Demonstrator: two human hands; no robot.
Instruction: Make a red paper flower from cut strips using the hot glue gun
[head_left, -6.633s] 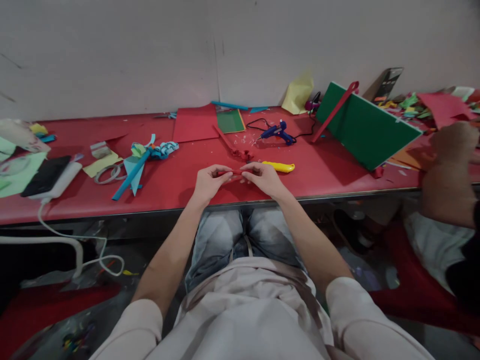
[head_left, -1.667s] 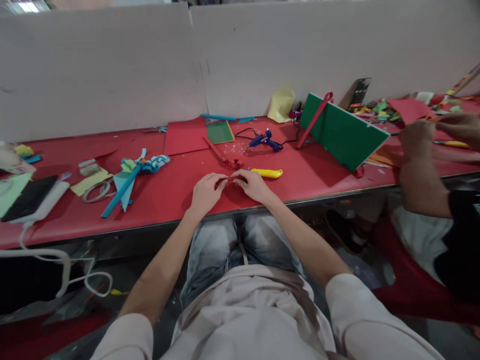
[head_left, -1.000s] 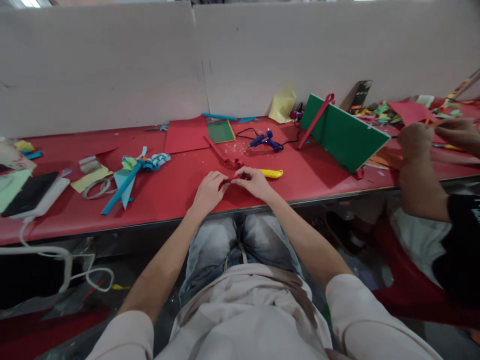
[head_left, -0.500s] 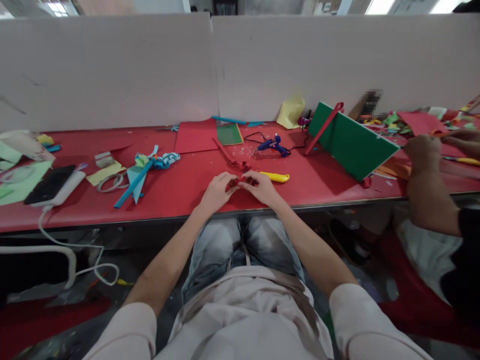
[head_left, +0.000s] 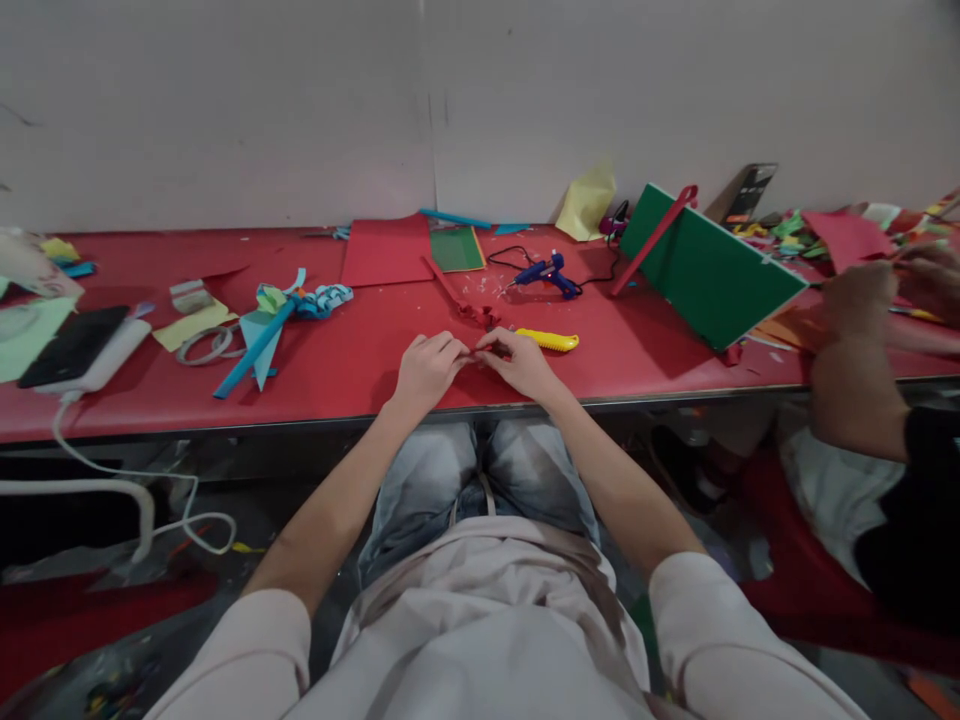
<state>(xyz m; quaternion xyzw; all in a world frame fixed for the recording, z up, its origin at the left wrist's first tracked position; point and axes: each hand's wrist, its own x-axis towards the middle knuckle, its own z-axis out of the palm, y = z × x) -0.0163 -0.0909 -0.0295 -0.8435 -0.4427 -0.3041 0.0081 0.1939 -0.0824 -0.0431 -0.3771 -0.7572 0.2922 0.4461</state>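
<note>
Over the front part of the red table, my left hand (head_left: 426,374) and my right hand (head_left: 523,366) meet at their fingertips. Both are closed in a pinch on a small red paper piece (head_left: 473,355), mostly hidden by the fingers. Just beyond them lies a red paper strip (head_left: 447,284) with a crumpled, curled end. A yellow utility knife (head_left: 553,341) rests beside my right hand, its front end close to the knuckles. Behind it sits a blue glue gun (head_left: 546,274) with a black cord.
Red paper (head_left: 386,250) and a green sheet (head_left: 456,249) lie at the back. Left are a blue paper flower (head_left: 259,340), tape rolls (head_left: 201,346) and a phone (head_left: 79,345) on a white power bank. Right stands a green board (head_left: 709,275); a co-worker's hands (head_left: 862,295) work beyond it.
The view has tilted down a little. My fingertips have drawn closer around the red paper, so less of it shows. The table items stay where they were.
</note>
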